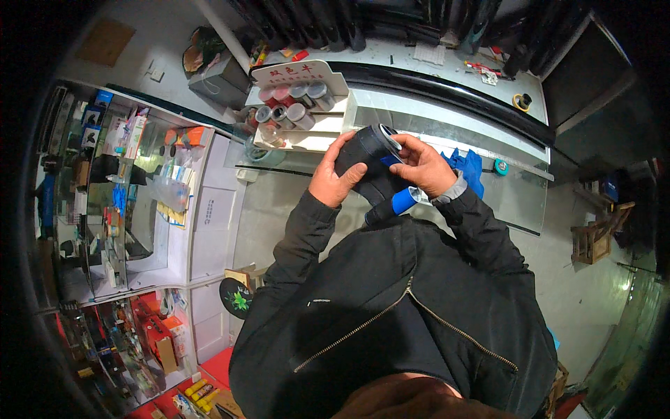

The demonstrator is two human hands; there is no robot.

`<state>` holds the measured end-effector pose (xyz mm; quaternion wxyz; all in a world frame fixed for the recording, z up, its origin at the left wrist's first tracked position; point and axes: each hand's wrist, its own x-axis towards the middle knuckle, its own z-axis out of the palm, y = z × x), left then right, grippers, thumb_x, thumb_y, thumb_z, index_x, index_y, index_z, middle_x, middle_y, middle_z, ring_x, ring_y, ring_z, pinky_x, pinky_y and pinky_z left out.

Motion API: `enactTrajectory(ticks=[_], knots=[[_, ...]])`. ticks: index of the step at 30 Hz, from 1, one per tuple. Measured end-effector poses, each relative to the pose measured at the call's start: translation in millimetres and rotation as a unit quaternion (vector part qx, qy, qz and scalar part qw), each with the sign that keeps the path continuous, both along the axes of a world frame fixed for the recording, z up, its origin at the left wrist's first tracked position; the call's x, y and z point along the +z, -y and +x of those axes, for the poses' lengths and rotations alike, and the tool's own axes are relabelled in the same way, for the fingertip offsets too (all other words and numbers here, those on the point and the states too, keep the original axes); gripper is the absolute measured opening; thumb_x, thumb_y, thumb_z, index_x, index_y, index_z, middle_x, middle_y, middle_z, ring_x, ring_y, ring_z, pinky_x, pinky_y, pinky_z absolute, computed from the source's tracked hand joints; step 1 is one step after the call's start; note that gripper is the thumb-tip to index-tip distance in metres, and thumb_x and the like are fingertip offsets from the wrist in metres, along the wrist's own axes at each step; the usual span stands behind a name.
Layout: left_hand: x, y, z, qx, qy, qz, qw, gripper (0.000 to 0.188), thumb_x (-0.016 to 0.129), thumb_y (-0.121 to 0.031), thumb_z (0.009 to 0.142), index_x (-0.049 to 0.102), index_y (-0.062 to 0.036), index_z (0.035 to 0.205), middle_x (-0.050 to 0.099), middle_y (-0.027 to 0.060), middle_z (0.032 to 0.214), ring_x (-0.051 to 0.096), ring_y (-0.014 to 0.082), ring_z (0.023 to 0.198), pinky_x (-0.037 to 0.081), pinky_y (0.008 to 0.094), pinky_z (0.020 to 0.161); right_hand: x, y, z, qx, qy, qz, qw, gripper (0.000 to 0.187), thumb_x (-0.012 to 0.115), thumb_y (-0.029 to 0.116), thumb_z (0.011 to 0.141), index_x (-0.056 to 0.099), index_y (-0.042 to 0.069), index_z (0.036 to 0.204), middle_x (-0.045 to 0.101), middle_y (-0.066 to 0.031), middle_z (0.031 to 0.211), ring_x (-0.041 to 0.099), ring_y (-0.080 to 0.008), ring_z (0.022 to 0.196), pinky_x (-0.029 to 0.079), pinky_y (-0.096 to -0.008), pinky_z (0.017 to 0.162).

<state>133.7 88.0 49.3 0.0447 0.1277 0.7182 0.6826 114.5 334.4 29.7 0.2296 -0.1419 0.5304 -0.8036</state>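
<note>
Black jacket (349, 300) fills the near side, and right of the display stand (349, 113) the left hand (333, 173) cups a dark roll (363, 155), thumb on top, seemingly to steady it while the right hand (429, 167) pinches its rim; its open end faces away from the stand, the long axis apparently slanting that way, though fingers partly hide it

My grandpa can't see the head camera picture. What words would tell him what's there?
A person's left hand and right hand hold a thick black roll, with a smaller blue-banded tube just below it in the picture. Farther off are a white display rack of lidded jars and some crumpled blue material.
</note>
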Motion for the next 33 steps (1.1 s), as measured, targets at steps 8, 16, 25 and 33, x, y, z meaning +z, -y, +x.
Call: enactTrajectory(ticks=[8,16,25,33], knots=[[6,2,4,-0.041,0.059,-0.030,0.997,0.082,0.090,-0.023,0.083,0.046,-0.0043,0.150,0.065,0.0089,0.127,0.064,0.0175,0.111,0.054,0.0333,0.094,5,5,8,-0.013,-0.115,0.001,0.993,0.067,0.060,-0.012,0.090,0.043,0.005,0.153,0.053,-0.0079,0.143,0.053,-0.0186,0.134,0.045,-0.0356,0.112],[11,-1,4,0.017,-0.006,-0.153,0.988,0.074,0.089,-0.021,0.081,0.053,-0.0048,0.144,0.073,0.0117,0.111,0.072,0.0178,0.098,0.057,0.0340,0.087,7,12,11,-0.085,-0.143,0.050,0.985,0.071,0.072,-0.008,0.088,0.045,0.004,0.153,0.056,-0.0105,0.143,0.059,-0.0174,0.124,0.049,-0.0325,0.104],[10,5,2,-0.016,0.014,-0.240,0.971,0.072,0.087,-0.036,0.084,0.055,-0.0033,0.140,0.074,0.0140,0.107,0.073,0.0208,0.096,0.057,0.0360,0.087,16,-3,5,-0.136,-0.300,0.311,0.891,0.055,0.080,0.000,0.087,0.058,0.006,0.138,0.073,-0.0037,0.113,0.070,-0.0138,0.094,0.058,-0.0289,0.080],[-3,9,-1,-0.159,0.113,-0.089,0.977,0.111,0.095,-0.039,0.073,0.035,-0.0032,0.158,0.055,0.0195,0.147,0.058,0.0263,0.130,0.050,0.0380,0.104,13,-6,3,-0.029,0.044,0.008,0.999,0.053,0.079,-0.002,0.086,0.058,0.002,0.134,0.072,-0.0071,0.112,0.069,-0.0143,0.102,0.057,-0.0300,0.092]])
